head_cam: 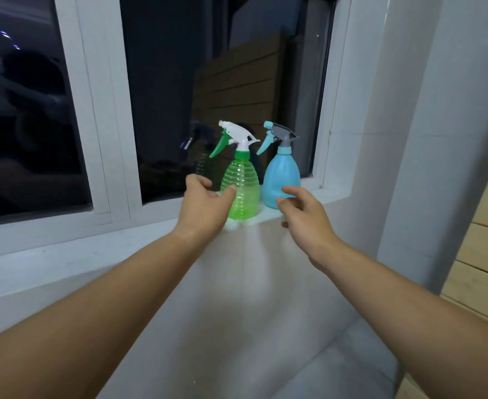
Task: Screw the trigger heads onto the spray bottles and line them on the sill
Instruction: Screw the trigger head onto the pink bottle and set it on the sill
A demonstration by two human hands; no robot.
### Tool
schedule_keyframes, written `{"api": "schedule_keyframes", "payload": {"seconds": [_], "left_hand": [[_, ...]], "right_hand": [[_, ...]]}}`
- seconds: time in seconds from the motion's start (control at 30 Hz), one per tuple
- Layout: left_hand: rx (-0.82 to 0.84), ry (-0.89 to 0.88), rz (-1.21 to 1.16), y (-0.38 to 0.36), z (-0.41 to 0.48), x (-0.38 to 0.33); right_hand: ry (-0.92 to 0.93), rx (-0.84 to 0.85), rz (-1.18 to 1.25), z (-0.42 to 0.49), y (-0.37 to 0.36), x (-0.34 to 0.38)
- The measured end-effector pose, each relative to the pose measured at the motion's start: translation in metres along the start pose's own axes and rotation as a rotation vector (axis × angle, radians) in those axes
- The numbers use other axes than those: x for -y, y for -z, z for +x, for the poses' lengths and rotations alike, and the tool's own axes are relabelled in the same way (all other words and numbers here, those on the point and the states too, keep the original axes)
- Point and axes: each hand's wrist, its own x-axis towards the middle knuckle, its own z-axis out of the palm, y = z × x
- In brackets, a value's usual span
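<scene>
Two spray bottles stand upright side by side on the white window sill (64, 254). The clear green bottle (244, 194) wears a white trigger head with a green lever (234, 136). Right of it, the opaque blue bottle (280, 175) carries a grey and blue trigger head (280, 136). Both nozzles point left. My left hand (205, 205) is just left of the green bottle with fingers spread, its thumb at the bottle's side. My right hand (306, 217) hovers in front of the blue bottle, fingers apart, holding nothing.
A dark window pane (165, 96) sits right behind the bottles, framed in white. A white wall column (409, 139) rises right of the sill. Wooden panelling (484, 240) shows at the far right. A pale surface (266, 326) lies below the sill.
</scene>
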Motion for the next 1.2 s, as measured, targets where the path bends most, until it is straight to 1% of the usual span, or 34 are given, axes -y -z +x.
{"api": "schedule_keyframes", "payload": {"seconds": [0.07,0.17,0.27,0.37,0.53,0.63,0.7,0.83,0.9,1.07,1.2], "left_hand": [[0.055,-0.058,-0.048,-0.004,-0.026,0.004],[0.222,-0.018,-0.068,-0.022,-0.063,0.022],[0.468,0.164,-0.022,-0.052,-0.101,0.064],[0.715,0.373,0.064,-0.089,-0.141,0.121],[0.927,0.578,0.312,-0.138,-0.2,0.207],[1.002,0.607,0.453,-0.164,-0.227,0.248],[1.038,0.622,0.501,-0.18,-0.242,0.269],[1.045,0.646,0.551,-0.207,-0.263,0.306],[1.064,0.666,0.593,-0.216,-0.269,0.321],[1.075,0.624,0.741,-0.237,-0.283,0.358],[1.049,0.556,0.82,-0.244,-0.288,0.377]], "right_hand": [[-0.032,-0.058,-0.022,-0.017,0.02,-0.015],[-0.129,-0.088,-0.029,-0.048,0.05,-0.05],[-0.254,-0.047,-0.087,-0.083,0.079,-0.097],[-0.432,0.002,-0.173,-0.115,0.109,-0.161],[-0.702,0.042,-0.266,-0.163,0.142,-0.258],[-0.863,0.092,-0.263,-0.188,0.15,-0.31],[-0.939,0.129,-0.271,-0.202,0.15,-0.34],[-1.033,0.171,-0.269,-0.22,0.142,-0.394],[-1.067,0.164,-0.266,-0.222,0.136,-0.415],[-1.077,0.123,-0.259,-0.212,0.122,-0.466],[-1.032,0.107,-0.32,-0.198,0.112,-0.495]]}}
